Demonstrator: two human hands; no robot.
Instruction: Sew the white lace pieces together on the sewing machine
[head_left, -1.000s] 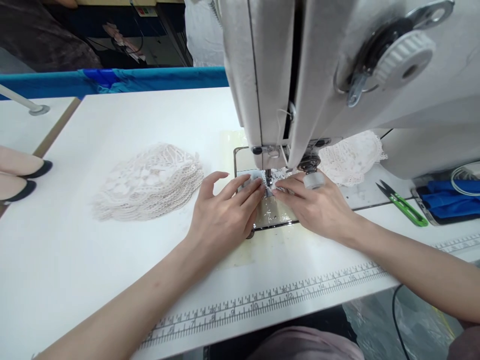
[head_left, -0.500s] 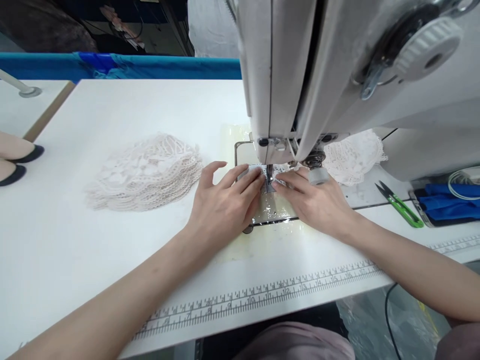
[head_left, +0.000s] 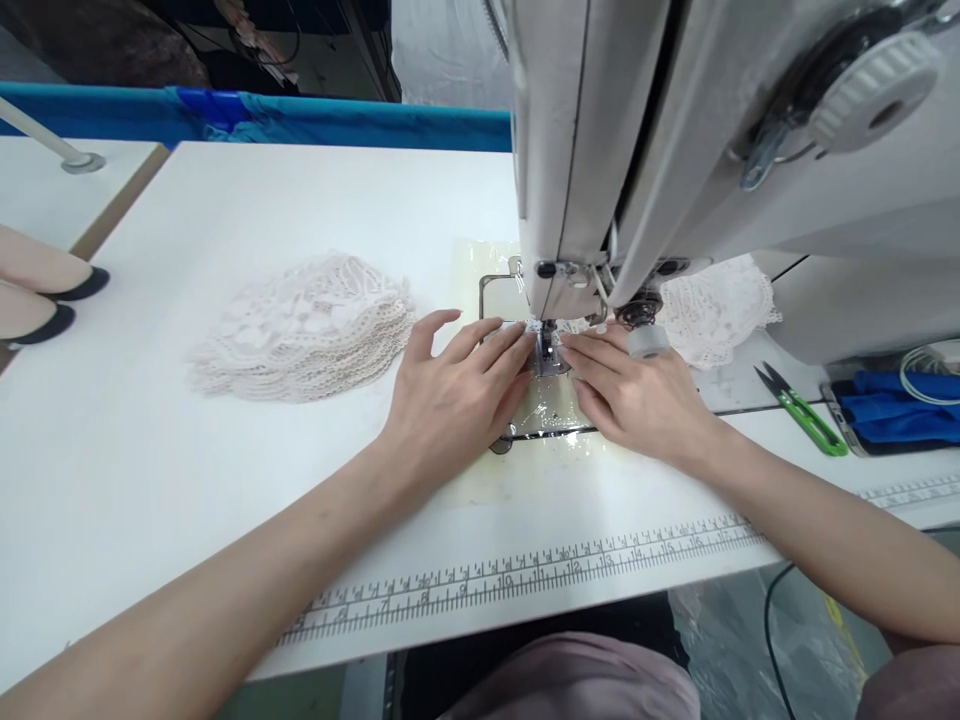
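Note:
My left hand (head_left: 450,400) lies flat on the metal needle plate (head_left: 540,420), fingers stretched toward the presser foot (head_left: 546,352) of the white sewing machine (head_left: 675,150). My right hand (head_left: 637,395) lies flat on the other side, fingertips meeting the left ones at a small white lace piece (head_left: 536,328) under the needle. Both hands press on this lace. More of the lace (head_left: 712,305) trails out behind the machine, partly hidden by its head.
A pile of white lace pieces (head_left: 307,325) lies left of my hands. Green thread snips (head_left: 802,410) and a blue object (head_left: 900,405) sit at the right. A printed ruler (head_left: 525,575) runs along the table's front edge. Another person's two feet in dark shoes (head_left: 52,300) show at far left.
My hands have slid a little farther in under the machine head with the lace piece. The view has shifted slightly closer and to the left.

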